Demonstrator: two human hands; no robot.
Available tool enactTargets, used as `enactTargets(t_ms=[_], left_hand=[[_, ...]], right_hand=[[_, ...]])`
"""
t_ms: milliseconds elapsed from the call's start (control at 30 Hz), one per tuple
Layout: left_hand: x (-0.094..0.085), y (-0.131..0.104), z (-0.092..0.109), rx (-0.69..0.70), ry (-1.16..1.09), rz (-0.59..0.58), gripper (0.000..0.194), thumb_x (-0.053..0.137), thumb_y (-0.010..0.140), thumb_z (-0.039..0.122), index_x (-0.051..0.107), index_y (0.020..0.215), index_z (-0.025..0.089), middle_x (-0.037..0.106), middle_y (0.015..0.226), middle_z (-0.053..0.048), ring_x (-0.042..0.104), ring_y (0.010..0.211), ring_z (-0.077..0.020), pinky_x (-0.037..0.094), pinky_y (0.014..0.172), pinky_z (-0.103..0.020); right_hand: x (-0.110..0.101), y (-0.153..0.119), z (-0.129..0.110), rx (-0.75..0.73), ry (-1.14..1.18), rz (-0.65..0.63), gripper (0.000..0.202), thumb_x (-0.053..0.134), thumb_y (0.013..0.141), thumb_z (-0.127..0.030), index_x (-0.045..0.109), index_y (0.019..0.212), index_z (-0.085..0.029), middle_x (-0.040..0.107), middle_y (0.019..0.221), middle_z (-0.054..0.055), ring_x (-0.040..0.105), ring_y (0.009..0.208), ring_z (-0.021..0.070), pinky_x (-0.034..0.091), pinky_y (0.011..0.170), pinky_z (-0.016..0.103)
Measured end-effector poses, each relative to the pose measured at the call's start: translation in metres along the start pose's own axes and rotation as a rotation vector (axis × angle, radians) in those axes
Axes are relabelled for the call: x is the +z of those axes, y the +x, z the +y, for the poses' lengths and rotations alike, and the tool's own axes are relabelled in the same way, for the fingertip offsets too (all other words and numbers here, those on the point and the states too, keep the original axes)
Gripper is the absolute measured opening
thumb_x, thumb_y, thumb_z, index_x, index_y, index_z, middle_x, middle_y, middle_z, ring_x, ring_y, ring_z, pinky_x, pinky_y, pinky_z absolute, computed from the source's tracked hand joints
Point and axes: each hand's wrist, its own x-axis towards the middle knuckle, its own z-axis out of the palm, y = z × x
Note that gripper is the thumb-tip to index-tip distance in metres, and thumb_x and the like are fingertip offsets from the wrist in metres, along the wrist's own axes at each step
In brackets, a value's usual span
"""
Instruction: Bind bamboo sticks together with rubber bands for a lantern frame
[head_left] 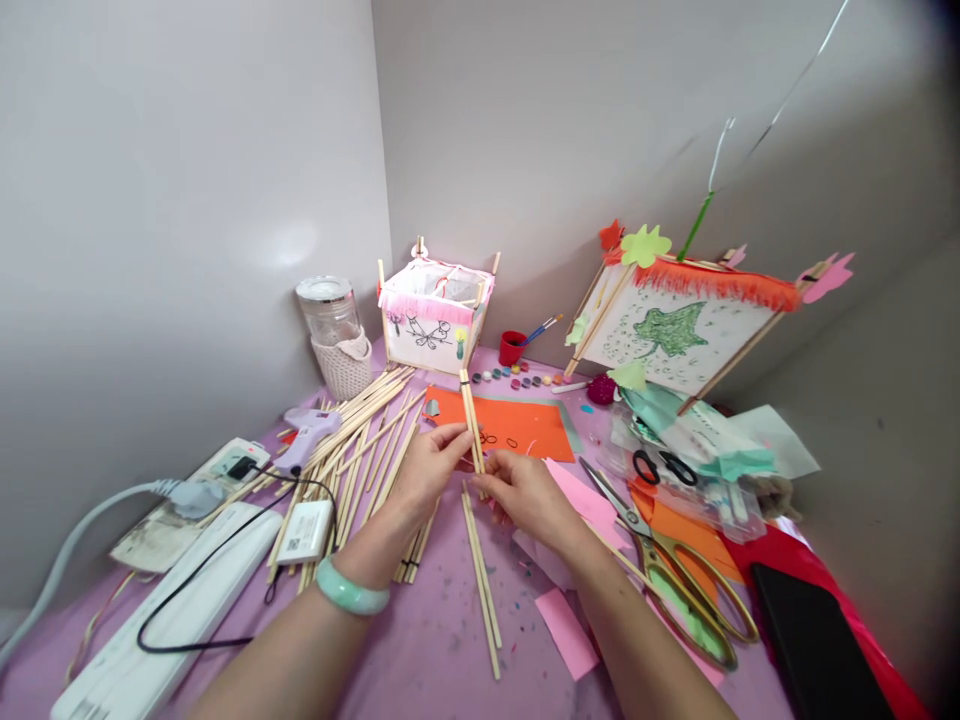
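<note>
A small bundle of wooden sticks [470,405], with a dark band near its top end, stands tilted upward between my hands. My left hand [439,458] pinches it from the left side. Lower on the same bundle, the fingers of my right hand [517,487] are closed on its bottom end. Two loose sticks [481,575] lie on the purple tabletop [427,650] just below. Behind the bundle is an orange sheet [544,425] with several small dark bands on it. Many more sticks [375,430] are spread to the left of my left hand.
Two decorated paper lanterns [426,335] [675,330] stand at the back. Left are a jar [343,350], glue gun [307,435] and power strip [172,610] with cables. Large scissors [664,560], small scissors [664,467], pink paper [566,632] and a black tablet [817,640] lie right.
</note>
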Motion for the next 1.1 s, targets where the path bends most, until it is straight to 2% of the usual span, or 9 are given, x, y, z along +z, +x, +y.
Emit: enactTargets(t_ms=[133, 233, 400, 533, 667, 933, 1100], left_hand=[[0.001, -0.003, 0.009, 0.085, 0.030, 0.043, 0.030, 0.068, 0.071, 0.037, 0.068, 0.090, 0.013, 0.067, 0.083, -0.005, 0.060, 0.071, -0.0154, 0.048, 0.064, -0.027], [-0.002, -0.005, 0.017, 0.071, 0.034, 0.033, 0.034, 0.069, 0.070, 0.037, 0.068, 0.093, 0.013, 0.066, 0.082, -0.006, 0.060, 0.070, -0.0159, 0.047, 0.064, -0.027], [-0.011, -0.005, 0.025, 0.059, 0.004, -0.048, 0.031, 0.070, 0.070, 0.036, 0.069, 0.089, 0.012, 0.065, 0.075, -0.004, 0.058, 0.063, -0.0134, 0.046, 0.062, -0.027], [-0.014, -0.005, 0.026, 0.010, -0.046, -0.093, 0.031, 0.071, 0.069, 0.036, 0.069, 0.090, 0.013, 0.063, 0.071, -0.003, 0.057, 0.060, -0.0119, 0.045, 0.060, -0.026], [-0.012, -0.007, 0.027, 0.023, -0.052, -0.166, 0.025, 0.069, 0.071, 0.036, 0.069, 0.079, 0.012, 0.063, 0.069, -0.004, 0.056, 0.061, -0.0122, 0.046, 0.062, -0.027], [-0.015, -0.002, 0.016, 0.012, -0.005, -0.106, 0.026, 0.069, 0.070, 0.035, 0.071, 0.085, 0.013, 0.067, 0.076, -0.005, 0.058, 0.066, -0.0141, 0.045, 0.065, -0.027], [-0.014, -0.001, 0.014, 0.038, 0.037, -0.075, 0.028, 0.069, 0.071, 0.034, 0.072, 0.090, 0.014, 0.067, 0.076, -0.005, 0.058, 0.065, -0.0137, 0.045, 0.064, -0.027]], right_hand=[[0.001, -0.002, 0.000, -0.083, -0.092, 0.054, 0.021, 0.059, 0.078, -0.034, 0.054, 0.064, -0.020, 0.059, 0.056, -0.001, 0.052, 0.048, 0.0117, 0.037, 0.049, 0.023], [0.001, -0.003, -0.002, -0.108, -0.103, 0.063, 0.022, 0.059, 0.078, -0.037, 0.055, 0.064, -0.020, 0.057, 0.055, -0.001, 0.051, 0.049, 0.0118, 0.036, 0.050, 0.024], [0.003, -0.003, -0.007, -0.098, 0.083, 0.032, 0.021, 0.063, 0.075, -0.035, 0.050, 0.067, -0.020, 0.051, 0.051, -0.006, 0.048, 0.043, 0.0094, 0.036, 0.045, 0.022], [0.004, -0.003, -0.007, -0.108, 0.221, -0.056, 0.024, 0.062, 0.076, -0.037, 0.049, 0.067, -0.019, 0.050, 0.051, -0.006, 0.048, 0.043, 0.0088, 0.038, 0.045, 0.021], [0.005, -0.004, -0.007, -0.106, 0.277, -0.123, 0.025, 0.061, 0.077, -0.040, 0.050, 0.068, -0.019, 0.053, 0.057, -0.004, 0.048, 0.044, 0.0082, 0.039, 0.044, 0.021], [0.005, -0.008, -0.012, -0.140, 0.108, -0.134, 0.024, 0.050, 0.085, -0.031, 0.049, 0.064, -0.020, 0.054, 0.050, -0.003, 0.054, 0.046, 0.0113, 0.039, 0.048, 0.022], [0.010, -0.008, -0.010, -0.219, -0.094, -0.034, 0.024, 0.046, 0.086, -0.024, 0.050, 0.064, -0.020, 0.059, 0.053, -0.001, 0.057, 0.050, 0.0123, 0.040, 0.054, 0.023]])
